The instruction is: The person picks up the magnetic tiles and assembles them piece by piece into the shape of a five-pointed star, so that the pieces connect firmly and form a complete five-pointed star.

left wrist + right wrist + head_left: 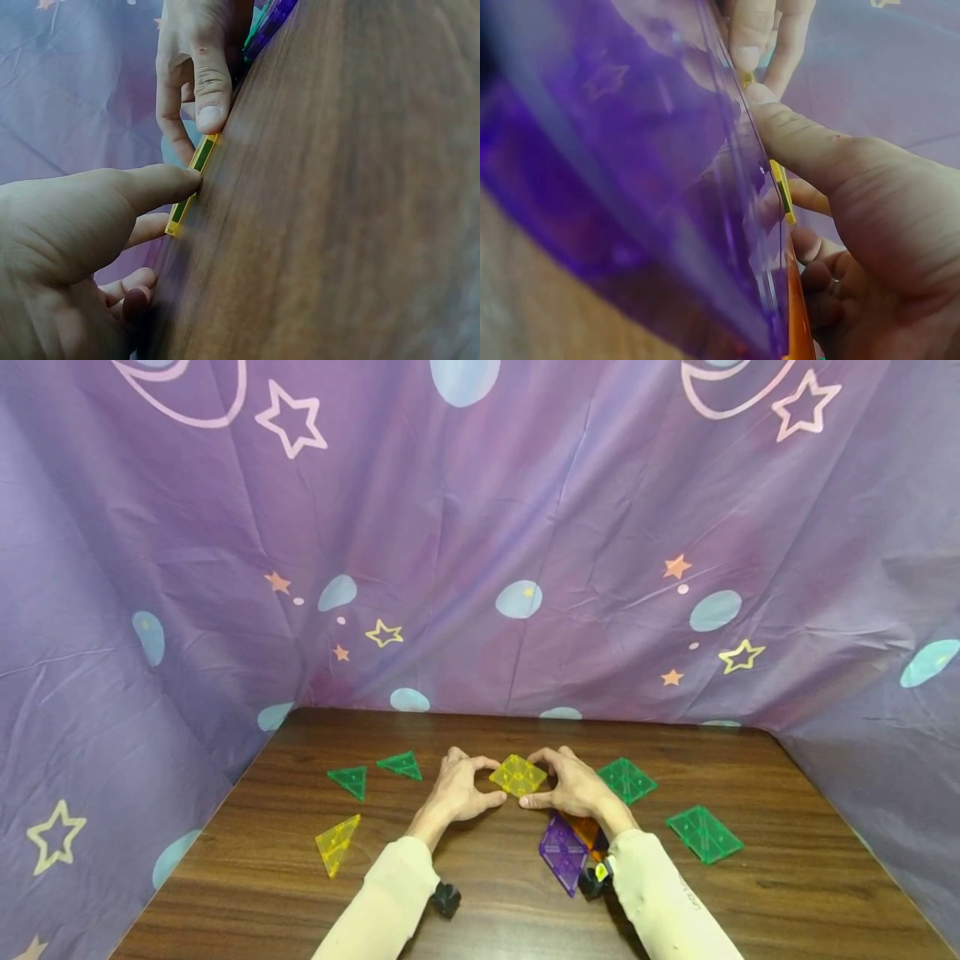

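A translucent yellow diamond-shaped tile (pixel 517 776) lies flat between both hands at the middle of the table. My left hand (pixel 459 788) pinches its left side, thumb on the near edge and index finger on the far edge. From the other side my right hand (pixel 576 789) holds it likewise between thumb and index finger. The left wrist view shows the tile's thin rim (pixel 203 154) edge-on, with fingers of both hands on it. Under the right wrist lie a purple diamond tile (pixel 562 853) and an orange tile (pixel 583 828), the latter partly hidden.
Two small green triangle tiles (pixel 349 782) and a yellow triangle tile (pixel 338 844) lie at left. At right are a green diamond tile (pixel 628 780) and another green tile (pixel 705 835). A purple patterned cloth (pixel 480 535) hangs behind the wooden table (pixel 247 877).
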`<state>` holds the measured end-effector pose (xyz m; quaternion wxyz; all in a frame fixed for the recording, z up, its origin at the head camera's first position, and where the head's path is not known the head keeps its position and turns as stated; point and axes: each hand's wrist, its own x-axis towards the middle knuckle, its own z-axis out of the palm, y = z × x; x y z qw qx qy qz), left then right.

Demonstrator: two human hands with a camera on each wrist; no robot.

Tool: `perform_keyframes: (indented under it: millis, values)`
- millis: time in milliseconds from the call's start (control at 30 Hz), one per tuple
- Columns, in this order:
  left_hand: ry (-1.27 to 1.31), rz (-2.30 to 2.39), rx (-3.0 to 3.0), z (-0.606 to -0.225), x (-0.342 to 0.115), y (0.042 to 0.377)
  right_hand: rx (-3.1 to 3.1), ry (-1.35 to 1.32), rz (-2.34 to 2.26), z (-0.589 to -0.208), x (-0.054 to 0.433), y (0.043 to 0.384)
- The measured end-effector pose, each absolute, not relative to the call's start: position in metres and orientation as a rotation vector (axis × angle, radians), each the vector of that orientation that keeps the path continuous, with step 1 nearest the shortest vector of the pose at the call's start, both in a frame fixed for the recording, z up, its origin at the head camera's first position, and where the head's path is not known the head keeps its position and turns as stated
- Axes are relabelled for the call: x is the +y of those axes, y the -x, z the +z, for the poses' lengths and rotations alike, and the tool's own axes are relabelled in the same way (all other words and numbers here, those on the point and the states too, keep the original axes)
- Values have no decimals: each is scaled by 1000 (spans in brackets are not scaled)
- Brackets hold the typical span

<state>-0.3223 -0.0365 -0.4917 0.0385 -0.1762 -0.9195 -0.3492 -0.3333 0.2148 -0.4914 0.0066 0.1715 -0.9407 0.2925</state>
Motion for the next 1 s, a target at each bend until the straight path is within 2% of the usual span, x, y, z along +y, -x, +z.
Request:
perform_keyframes:
  millis: [633, 833, 1000]
  values:
    - [592, -1162, -2881, -477, -48, 313, -2963, -537, 898, -495, 214, 332]
    - [566, -1197, -2824, -449, -85, 302, -2949, -538, 941, -495, 217, 331]
    - [515, -1173, -2759, -437, -143, 292, -2947, -537, 973, -493, 219, 331]
